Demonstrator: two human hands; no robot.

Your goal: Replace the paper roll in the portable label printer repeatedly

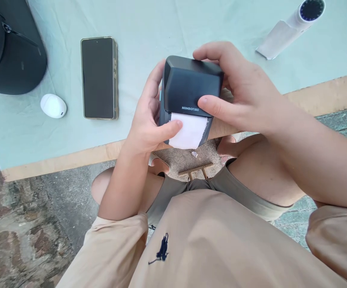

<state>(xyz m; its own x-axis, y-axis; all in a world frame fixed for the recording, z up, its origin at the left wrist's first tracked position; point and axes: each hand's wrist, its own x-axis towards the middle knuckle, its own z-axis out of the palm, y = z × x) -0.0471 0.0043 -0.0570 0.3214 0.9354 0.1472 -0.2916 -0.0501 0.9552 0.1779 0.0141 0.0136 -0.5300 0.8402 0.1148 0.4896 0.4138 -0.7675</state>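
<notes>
Gripping a dark label printer (188,86) between both hands, left hand (149,120) thumb pressing its white paper (190,132), right hand (239,92) clasping the lid

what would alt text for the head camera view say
Two hands hold a small dark label printer over the table edge: the left hand thumbs the white paper strip at its slot, the right hand grips the top. A phone lies on the pale tablecloth.

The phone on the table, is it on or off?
It looks off: the phone lies flat with an all-black screen, and neither hand touches it.
</notes>
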